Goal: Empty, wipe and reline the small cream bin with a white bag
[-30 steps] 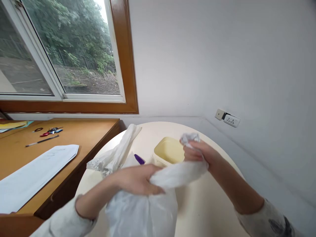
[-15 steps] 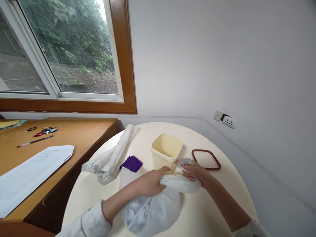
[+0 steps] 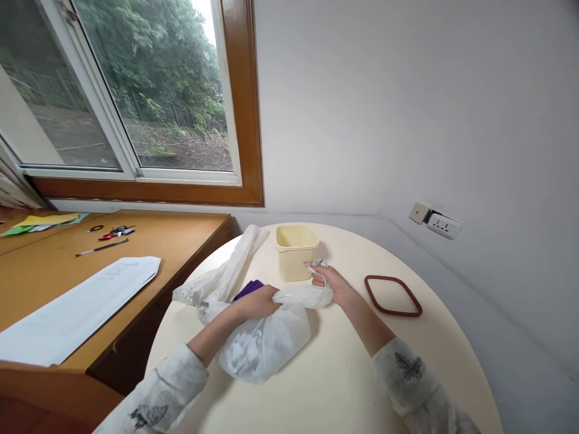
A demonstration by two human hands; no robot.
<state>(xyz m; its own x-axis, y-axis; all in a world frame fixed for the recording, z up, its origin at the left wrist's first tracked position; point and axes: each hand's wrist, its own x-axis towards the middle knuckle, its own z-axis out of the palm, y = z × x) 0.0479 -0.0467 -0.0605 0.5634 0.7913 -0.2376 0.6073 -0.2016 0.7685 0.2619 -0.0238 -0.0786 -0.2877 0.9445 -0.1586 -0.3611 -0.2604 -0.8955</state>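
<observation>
A filled translucent white plastic bag lies on the round table in front of me. My left hand is closed around its gathered neck. My right hand grips the loose top end of the same bag, with the twisted plastic stretched between the two hands. Just beyond my right hand stands an upright cream plastic container without a lid. Behind my left wrist, a folded purple cloth-like piece is partly covered. A second crumpled plastic bag lies flat at the left.
On the cream round table, a brown rounded-square ring lies at the right. The wooden desk on the left carries paper sheets, a pen and keys. A wall socket is at the right.
The view has swung left. Both hands and the filled bag have shifted away from me and left, and the cream container stands farther back. Both hands keep hold of the bag.
</observation>
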